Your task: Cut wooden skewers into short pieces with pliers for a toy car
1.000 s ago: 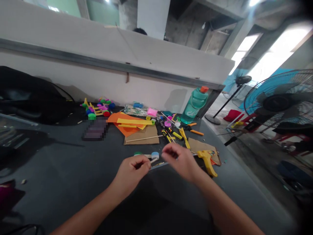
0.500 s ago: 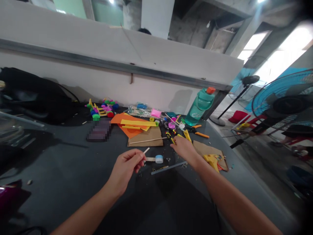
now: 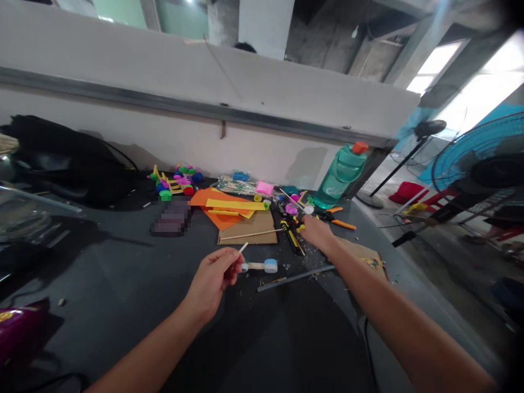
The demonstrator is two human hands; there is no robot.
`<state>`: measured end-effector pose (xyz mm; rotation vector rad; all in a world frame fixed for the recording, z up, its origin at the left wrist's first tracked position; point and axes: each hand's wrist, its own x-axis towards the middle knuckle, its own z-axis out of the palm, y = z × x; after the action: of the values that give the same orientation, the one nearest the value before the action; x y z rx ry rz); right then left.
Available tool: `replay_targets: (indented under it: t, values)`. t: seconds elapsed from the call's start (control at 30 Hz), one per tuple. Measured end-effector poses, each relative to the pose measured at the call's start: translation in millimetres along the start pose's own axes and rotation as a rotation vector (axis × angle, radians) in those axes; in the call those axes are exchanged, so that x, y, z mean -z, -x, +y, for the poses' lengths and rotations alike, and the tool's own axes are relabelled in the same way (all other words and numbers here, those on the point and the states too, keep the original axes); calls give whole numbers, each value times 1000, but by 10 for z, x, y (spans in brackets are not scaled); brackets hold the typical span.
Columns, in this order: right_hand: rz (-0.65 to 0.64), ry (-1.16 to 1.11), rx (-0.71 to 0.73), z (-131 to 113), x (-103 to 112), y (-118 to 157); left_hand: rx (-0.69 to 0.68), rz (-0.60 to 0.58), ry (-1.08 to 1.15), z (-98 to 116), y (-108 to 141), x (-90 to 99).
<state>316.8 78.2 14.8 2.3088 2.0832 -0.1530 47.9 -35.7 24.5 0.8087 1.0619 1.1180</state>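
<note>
My left hand (image 3: pixel 216 275) is closed, pinching a thin pale wooden stick (image 3: pixel 243 247) between thumb and fingers. Just beyond its fingertips is a flat wooden stick (image 3: pixel 257 266) with a light-blue and white bottle cap (image 3: pixel 271 266) at its right end; another cap shows partly by the fingers. Whether that piece lies on the table or is held, I cannot tell. My right hand (image 3: pixel 317 232) reaches into the clutter, beside yellow-and-black handled pliers (image 3: pixel 291 237) and small coloured caps (image 3: pixel 291 208). Its fingers are mostly hidden, with something yellow near the fingertips.
A grey strip (image 3: pixel 295 278) lies among scraps. Behind are cardboard (image 3: pixel 266 232), orange paper (image 3: pixel 208 200), a phone-like blurred object (image 3: pixel 170 217) and colourful wheeled models (image 3: pixel 176 183). A teal bottle (image 3: pixel 339 177) and orange-handled pliers (image 3: pixel 343 224) stand near the right; cardboard (image 3: pixel 362 252) lies by my forearm.
My right hand has shifted right and slightly farther away, uncovering the yellow-and-black handles. The yellow tool on the right-hand cardboard no longer shows. My left hand still pinches the stick.
</note>
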Motion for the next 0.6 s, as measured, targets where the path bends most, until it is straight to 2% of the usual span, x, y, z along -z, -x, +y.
replay_targets:
  t: [0.23, 0.4, 0.47, 0.6]
  values:
    - [-99, -11, -11, -43, 105, -34, 138, -50, 178, -10, -26, 18]
    - [-115, 22, 4, -31, 179, 108, 128, -49, 167, -13, -12, 22]
    - [-120, -37, -8, 4, 226, 148, 112, -56, 151, -25, -12, 24]
    - [-212, -228, -6, 141, 402, 225, 88, -67, 130, -41, -30, 37]
